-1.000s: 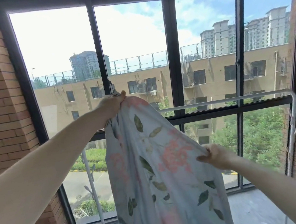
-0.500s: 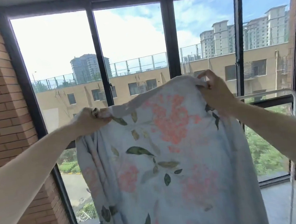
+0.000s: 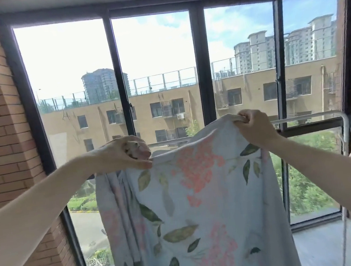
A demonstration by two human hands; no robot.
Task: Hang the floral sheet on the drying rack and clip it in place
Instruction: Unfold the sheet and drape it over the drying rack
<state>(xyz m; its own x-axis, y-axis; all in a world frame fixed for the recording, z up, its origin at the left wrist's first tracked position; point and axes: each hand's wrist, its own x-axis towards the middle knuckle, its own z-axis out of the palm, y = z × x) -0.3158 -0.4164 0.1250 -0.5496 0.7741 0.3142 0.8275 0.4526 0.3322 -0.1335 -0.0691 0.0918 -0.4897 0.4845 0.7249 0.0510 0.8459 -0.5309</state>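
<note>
Thin cotton floral sheet (image 3: 199, 206) pinched in left hand (image 3: 127, 153) and right hand (image 3: 254, 126) – rack bar (image 3: 307, 116) behind (no clips visible); bunched left side may slide off.

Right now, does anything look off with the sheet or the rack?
Nothing damaged. The floral sheet is held unevenly: the right hand lifts its edge above the rack bar, the left hand sits lower with fabric bunched beneath.
</note>
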